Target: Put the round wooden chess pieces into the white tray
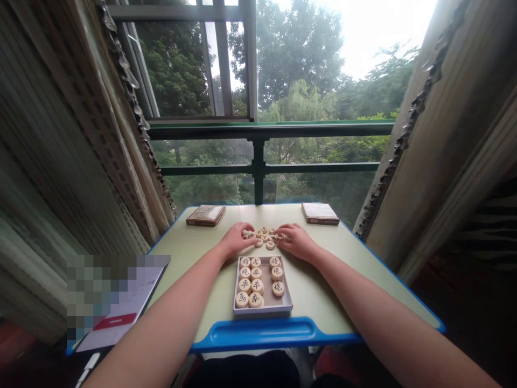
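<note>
On the worktop (189,245), an open box (267,280) is set near the front edge, seemingly for easy reach; beyond it, clustered xiangqi pieces (265,237) are flanked by the loosely curled left hand (236,240) and right hand (298,242), perhaps corralled; any grip cannot be told

Pale round pieces (264,237), inscribed; loosely clustered

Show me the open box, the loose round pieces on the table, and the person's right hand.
Open box (263,310): head view, on its near wall.
Loose round pieces (270,245): head view, on one piece near the box.
Right hand (298,241): head view, on its back.
</note>
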Tool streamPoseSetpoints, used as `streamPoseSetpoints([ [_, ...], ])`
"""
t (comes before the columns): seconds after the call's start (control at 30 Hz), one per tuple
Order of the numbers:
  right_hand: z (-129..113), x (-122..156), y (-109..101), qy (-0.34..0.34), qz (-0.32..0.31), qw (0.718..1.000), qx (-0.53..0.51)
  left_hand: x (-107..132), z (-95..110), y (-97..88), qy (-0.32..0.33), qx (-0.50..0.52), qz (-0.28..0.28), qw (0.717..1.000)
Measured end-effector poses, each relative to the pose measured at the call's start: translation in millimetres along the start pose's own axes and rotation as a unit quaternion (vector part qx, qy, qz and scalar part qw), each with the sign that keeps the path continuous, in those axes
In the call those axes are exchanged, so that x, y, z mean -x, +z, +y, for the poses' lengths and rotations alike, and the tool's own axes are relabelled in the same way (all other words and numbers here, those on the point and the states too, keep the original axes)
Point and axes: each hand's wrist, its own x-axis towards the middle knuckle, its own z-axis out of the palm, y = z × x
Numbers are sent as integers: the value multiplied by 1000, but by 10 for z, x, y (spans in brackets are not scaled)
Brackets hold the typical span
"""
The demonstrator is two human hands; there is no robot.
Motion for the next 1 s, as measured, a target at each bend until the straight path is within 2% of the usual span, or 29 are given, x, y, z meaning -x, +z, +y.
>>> streamPoseSetpoints([
  [0.23,-77,-57,46,-29,12,1000,4,-42,-12,6,39,13,-26,999],
  [0.4,-220,-95,59,-91,-36,995,6,-72,-63,35,49,-1,-14,999],
  [0.57,-227,-92,22,-63,-14,997,39,-79,-82,45,63,-1,-12,998],
  [0.7,-202,-96,29,-90,-17,996,15,-72,-68,38,95,-3,-35,995],
  [1.0,-112,-82,-15,-15,-13,997,79,-39,-43,12,50,-8,-23,998],
])
